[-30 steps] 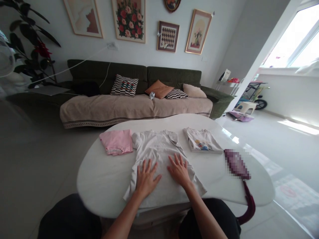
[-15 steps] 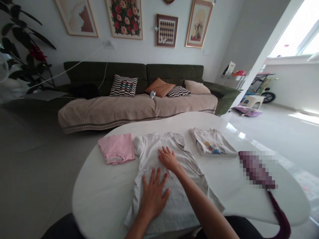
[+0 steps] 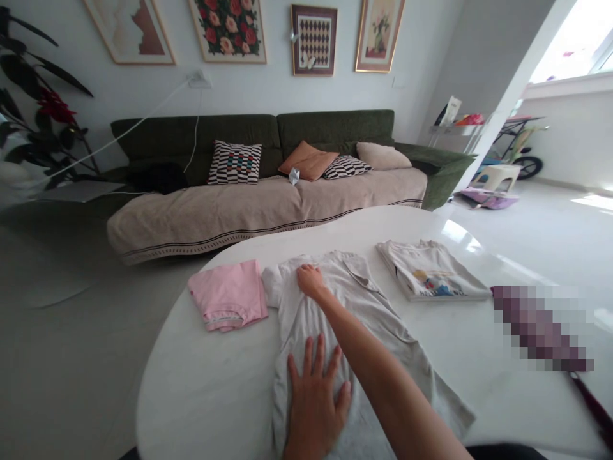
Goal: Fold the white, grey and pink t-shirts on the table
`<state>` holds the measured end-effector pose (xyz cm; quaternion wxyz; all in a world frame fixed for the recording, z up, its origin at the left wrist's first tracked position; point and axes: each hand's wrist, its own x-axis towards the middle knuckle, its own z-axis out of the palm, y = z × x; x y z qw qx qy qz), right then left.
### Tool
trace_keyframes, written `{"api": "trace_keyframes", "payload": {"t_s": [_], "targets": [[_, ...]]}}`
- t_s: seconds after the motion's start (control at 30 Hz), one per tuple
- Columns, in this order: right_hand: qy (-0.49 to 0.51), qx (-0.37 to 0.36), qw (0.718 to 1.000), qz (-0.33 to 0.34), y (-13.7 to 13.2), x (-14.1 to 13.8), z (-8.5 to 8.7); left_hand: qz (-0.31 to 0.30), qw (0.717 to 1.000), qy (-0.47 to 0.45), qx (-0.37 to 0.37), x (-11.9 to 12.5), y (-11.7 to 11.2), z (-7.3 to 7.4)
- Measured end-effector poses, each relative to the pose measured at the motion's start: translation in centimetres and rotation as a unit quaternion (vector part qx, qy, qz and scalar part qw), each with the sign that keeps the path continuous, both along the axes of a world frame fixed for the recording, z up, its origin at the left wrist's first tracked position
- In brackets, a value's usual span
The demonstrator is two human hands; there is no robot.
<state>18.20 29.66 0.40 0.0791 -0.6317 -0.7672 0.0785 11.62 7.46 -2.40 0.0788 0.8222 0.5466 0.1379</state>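
Observation:
A light grey collared shirt (image 3: 349,306) lies spread flat on the white oval table (image 3: 211,396). My left hand (image 3: 316,399) rests flat on the shirt's lower part, fingers spread and open. My right hand (image 3: 310,281) reaches across to the shirt's upper left shoulder; its fingers are curled down onto the fabric there. Whether they pinch the cloth I cannot make out. A folded pink garment (image 3: 227,300) lies left of the shirt. To the right sits a folded white printed T-shirt (image 3: 431,278).
A blurred purple object (image 3: 541,329) with a dark red strap (image 3: 594,402) lies at the table's right edge. Beyond the table stand a dark green sofa (image 3: 191,137) with a beige cover and cushions, a plant (image 3: 38,108) at left, and a stool (image 3: 493,176) at right.
My right hand slid from the shirt's middle up to its upper left shoulder. My left hand stayed flat on the lower part. The camera moved closer and tilted down.

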Motion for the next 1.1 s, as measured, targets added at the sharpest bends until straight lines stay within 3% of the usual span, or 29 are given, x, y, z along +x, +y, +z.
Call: {"api": "trace_keyframes", "payload": {"t_s": [0.17, 0.3, 0.47, 0.63, 0.77, 0.93, 1.1], "targets": [[0.004, -0.039, 0.998, -0.044, 2.2, -2.0, -0.6, 0.002, 1.000, -0.005, -0.013, 0.0, 0.0, 0.0], [0.025, -0.050, 0.996, -0.068, 2.2, -2.7, -1.2, -0.005, 1.000, -0.005, -0.026, -0.2, -0.1, -0.2], [0.044, -0.007, 0.997, -0.067, -0.1, -3.7, 0.4, -0.003, 0.999, -0.017, -0.034, -0.2, 0.2, 0.3], [0.064, 0.026, 0.997, 0.035, -4.0, -7.1, 1.8, -0.005, 1.000, -0.018, -0.019, 0.3, -0.7, 0.6], [0.081, 0.011, 0.996, 0.027, -5.0, -8.6, 1.2, 0.051, 0.997, -0.018, 0.051, -1.3, -3.9, -0.8], [0.186, 0.014, 0.982, -0.023, -4.2, -8.2, 0.5, 0.164, 0.974, -0.059, 0.147, -6.3, -6.7, -2.8], [0.360, 0.002, 0.926, -0.119, -2.8, -5.6, -0.6, 0.199, 0.968, -0.103, 0.113, -7.4, -6.8, -3.4]]}}
